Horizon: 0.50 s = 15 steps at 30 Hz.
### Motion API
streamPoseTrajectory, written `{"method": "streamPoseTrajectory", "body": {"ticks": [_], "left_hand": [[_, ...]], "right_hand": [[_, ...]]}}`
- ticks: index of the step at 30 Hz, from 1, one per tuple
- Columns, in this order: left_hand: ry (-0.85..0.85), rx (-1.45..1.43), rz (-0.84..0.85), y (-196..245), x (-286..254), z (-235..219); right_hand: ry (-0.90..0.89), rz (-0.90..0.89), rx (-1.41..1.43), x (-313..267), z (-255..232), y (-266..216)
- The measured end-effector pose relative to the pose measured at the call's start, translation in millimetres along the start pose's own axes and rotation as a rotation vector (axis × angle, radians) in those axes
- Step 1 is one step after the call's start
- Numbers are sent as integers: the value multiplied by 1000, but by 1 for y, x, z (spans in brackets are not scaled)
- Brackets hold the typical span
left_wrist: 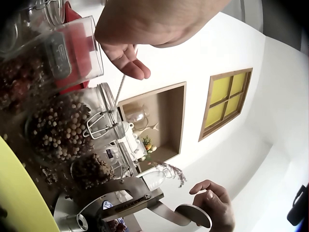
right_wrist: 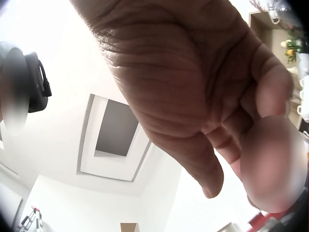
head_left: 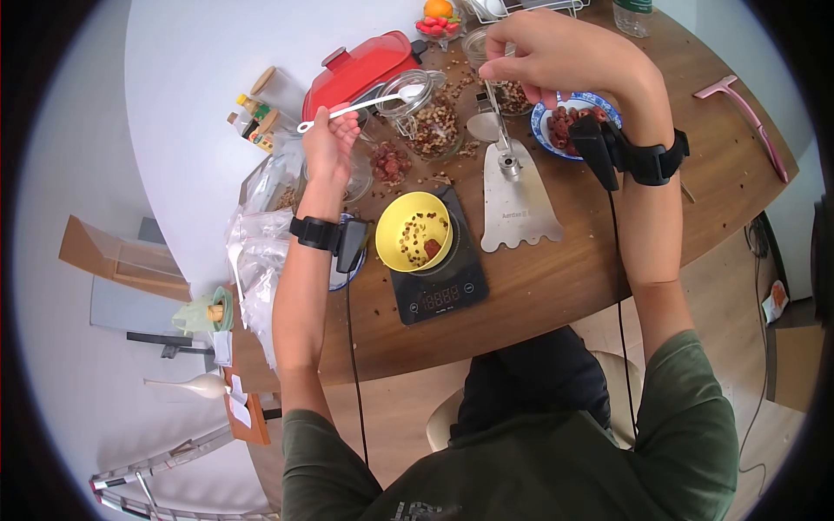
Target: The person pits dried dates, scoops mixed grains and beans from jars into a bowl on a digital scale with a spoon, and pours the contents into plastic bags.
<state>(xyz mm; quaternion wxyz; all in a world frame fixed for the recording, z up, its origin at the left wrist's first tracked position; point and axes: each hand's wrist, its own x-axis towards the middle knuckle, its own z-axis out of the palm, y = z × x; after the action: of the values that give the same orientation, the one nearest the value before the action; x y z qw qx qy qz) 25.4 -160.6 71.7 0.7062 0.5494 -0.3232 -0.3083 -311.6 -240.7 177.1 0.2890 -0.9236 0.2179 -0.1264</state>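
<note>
In the head view my left hand (head_left: 330, 146) pinches a long white spoon (head_left: 360, 108) by its handle, and the spoon's bowl lies at the mouth of a clip-top glass jar (head_left: 434, 130). Small round brown pieces fill much of this jar (left_wrist: 60, 125) in the left wrist view. My right hand (head_left: 565, 56) is raised with fingers loosely bent above a metal lever tool (head_left: 521, 204), which has a toothed base and a round disc (left_wrist: 193, 215). The left wrist view shows the fingertips apart from the lever. In the right wrist view the palm (right_wrist: 159, 87) holds nothing visible.
A yellow bowl (head_left: 393, 217) with a few small pieces stands on a black kitchen scale (head_left: 443, 300). Nearby are a blue-and-white bowl (head_left: 539, 130) of red dried fruit, a red lidded pan (head_left: 356, 74), plastic bags (head_left: 261, 252) and a pink T-shaped tool (head_left: 756, 126). Loose pieces litter the wooden table.
</note>
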Motion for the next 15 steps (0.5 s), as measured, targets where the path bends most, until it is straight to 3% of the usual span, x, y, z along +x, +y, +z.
{"method": "streamPoseTrajectory", "body": {"ticks": [8,10,12,15], "left_hand": [[47,-129,99,21,0,-24],[78,-133,101,33,-17,-26],[3,-132,160,43,-30,-40],[62,-70,184,53,-66,-45]], "right_hand": [[-8,-15,-25,1,3,3],[-17,-11,0,-2,6,4],[-18,1,-7,-3,7,4],[-11,11,-7,-4,8,2]]}}
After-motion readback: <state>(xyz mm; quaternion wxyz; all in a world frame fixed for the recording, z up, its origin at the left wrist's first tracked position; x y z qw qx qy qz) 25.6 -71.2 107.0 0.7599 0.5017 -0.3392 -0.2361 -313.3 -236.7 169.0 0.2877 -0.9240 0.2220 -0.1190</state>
